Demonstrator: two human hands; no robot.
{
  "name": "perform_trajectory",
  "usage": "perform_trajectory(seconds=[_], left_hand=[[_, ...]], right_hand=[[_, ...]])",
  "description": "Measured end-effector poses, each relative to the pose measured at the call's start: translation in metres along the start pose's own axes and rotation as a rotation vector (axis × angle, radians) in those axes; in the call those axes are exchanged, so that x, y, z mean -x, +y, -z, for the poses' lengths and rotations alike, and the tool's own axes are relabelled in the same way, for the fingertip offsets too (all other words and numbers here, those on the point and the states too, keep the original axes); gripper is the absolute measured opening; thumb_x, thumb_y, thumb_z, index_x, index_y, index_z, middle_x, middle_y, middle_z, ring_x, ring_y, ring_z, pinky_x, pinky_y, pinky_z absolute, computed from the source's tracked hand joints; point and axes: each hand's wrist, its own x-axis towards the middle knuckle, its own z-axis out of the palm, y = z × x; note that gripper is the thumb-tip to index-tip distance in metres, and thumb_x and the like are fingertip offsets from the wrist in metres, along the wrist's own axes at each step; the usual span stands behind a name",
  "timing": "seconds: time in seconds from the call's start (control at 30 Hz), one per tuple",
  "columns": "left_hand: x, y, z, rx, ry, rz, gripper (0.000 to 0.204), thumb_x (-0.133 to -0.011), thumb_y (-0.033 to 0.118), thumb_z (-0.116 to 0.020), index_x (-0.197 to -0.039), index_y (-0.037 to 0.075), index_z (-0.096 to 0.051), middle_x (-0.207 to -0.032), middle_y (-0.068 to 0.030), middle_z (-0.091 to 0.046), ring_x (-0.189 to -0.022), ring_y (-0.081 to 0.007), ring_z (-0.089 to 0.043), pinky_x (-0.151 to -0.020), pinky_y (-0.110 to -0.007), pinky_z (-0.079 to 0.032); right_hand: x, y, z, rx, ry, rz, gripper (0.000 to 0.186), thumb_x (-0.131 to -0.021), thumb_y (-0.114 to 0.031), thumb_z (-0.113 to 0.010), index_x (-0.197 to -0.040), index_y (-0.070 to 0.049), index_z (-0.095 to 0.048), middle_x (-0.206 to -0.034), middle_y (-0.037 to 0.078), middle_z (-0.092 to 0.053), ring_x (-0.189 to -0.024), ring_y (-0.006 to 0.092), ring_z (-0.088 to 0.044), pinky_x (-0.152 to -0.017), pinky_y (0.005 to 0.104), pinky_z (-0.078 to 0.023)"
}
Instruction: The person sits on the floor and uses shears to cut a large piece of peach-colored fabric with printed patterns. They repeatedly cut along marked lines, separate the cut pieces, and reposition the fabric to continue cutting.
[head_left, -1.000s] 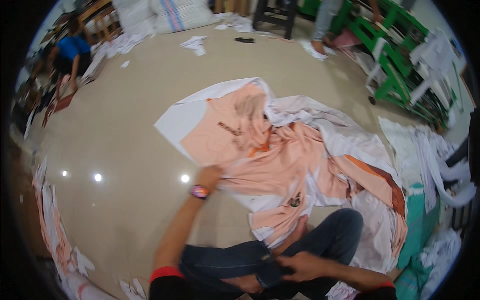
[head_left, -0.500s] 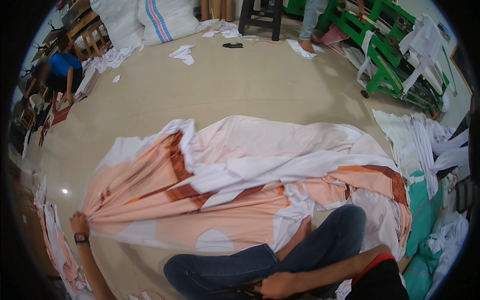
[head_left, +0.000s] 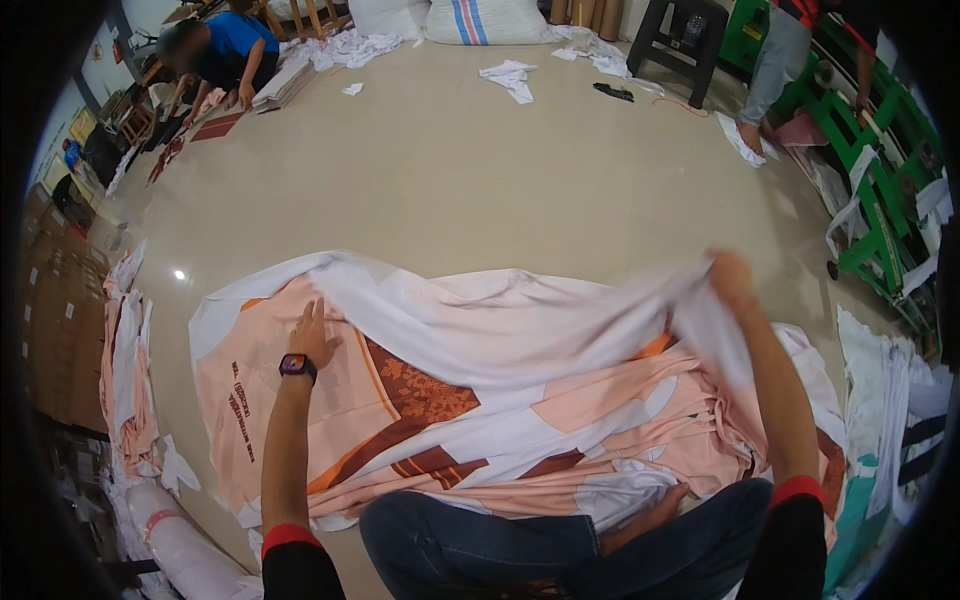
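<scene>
A large printed fabric [head_left: 560, 400] in peach, white and brown lies rumpled on the floor before my crossed legs. My left hand [head_left: 316, 338] rests flat on its peach part at the left, fingers stretched out, just left of a brown patterned panel [head_left: 430, 388]. A dark watch [head_left: 297, 366] is on that wrist. On the right, my right hand [head_left: 733, 285] is raised and smeared by motion. It grips the fabric's white far edge, which stretches up toward it in a blurred fold. My fingertips there are hidden.
White scraps [head_left: 510, 78] lie farther off on the tiled floor [head_left: 430, 180]. A black stool [head_left: 682, 45] and a green machine [head_left: 870, 240] stand at the far right, a person beside them. Another person in blue [head_left: 240, 45] bends down far left. Cloth piles flank me.
My left hand has let go of the gathered left edge and now lies flat on the spread fabric. My right hand has gone from my lap to the far white edge. The view has swung left.
</scene>
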Motion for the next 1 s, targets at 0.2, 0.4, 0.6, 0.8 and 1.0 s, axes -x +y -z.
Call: perform_trajectory(seconds=[0.2, 0.4, 0.6, 0.8, 1.0], left_hand=[[-0.037, 0.054, 0.000, 0.148, 0.076, -0.002, 0.122, -0.074, 0.038, -0.089, -0.162, 0.005, -0.011, -0.163, -0.0244, -0.029, -0.141, -0.0485, -0.040, -0.113, -0.050, -0.041], [-0.063, 0.011, -0.024, 0.173, 0.006, -0.245, 0.054, -0.080, 0.016, -0.074, -0.129, -0.001, -0.058, -0.119, -0.0268, -0.066, -0.115, -0.0452, -0.061, -0.095, -0.048, -0.052], [-0.051, -0.008, -0.019, 0.239, -0.025, -0.091, 0.048, -0.084, 0.018, -0.069, -0.127, 0.000, -0.059, -0.112, -0.0223, -0.066, -0.104, -0.0387, -0.063, -0.083, -0.045, -0.052], [-0.020, -0.060, 0.018, 0.222, -0.024, 0.070, 0.042, -0.088, 0.020, -0.064, -0.126, 0.001, -0.060, -0.104, -0.0178, -0.067, -0.092, -0.0323, -0.065, -0.070, -0.041, -0.052], [0.077, -0.151, 0.114, 0.332, 0.117, 0.300, 0.038, -0.092, 0.022, -0.058, -0.124, 0.002, -0.061, -0.097, -0.0133, -0.067, -0.081, -0.0258, -0.068, -0.057, -0.038, -0.052]], right_hand=[[-0.042, 0.050, 0.008, -0.560, 0.319, -0.201, 0.038, -0.089, -0.017, -0.066, -0.122, 0.003, -0.063, -0.107, 0.030, -0.069, -0.105, 0.0445, -0.066, -0.090, 0.0505, -0.051], [0.046, 0.060, -0.085, 0.022, -0.257, -0.222, 0.140, -0.067, -0.073, -0.080, -0.165, -0.010, -0.002, -0.170, 0.019, -0.015, -0.154, 0.0422, -0.022, -0.117, 0.0723, -0.018], [0.030, 0.023, -0.164, -0.393, 0.151, -0.434, 0.046, -0.094, -0.017, -0.057, -0.134, 0.006, -0.054, -0.119, 0.024, -0.067, -0.106, 0.0369, -0.068, -0.093, 0.0504, -0.053], [-0.086, -0.162, -0.018, -1.451, 0.656, -0.389, 0.038, -0.087, 0.003, -0.045, -0.123, 0.012, -0.055, -0.110, 0.029, -0.066, -0.107, 0.0438, -0.061, -0.099, 0.0483, -0.047], [0.001, -0.191, 0.093, -1.698, -0.090, 0.306, 0.036, -0.092, -0.007, -0.052, -0.127, 0.004, -0.057, -0.105, 0.017, -0.068, -0.095, 0.0282, -0.064, -0.081, 0.0428, -0.054]])
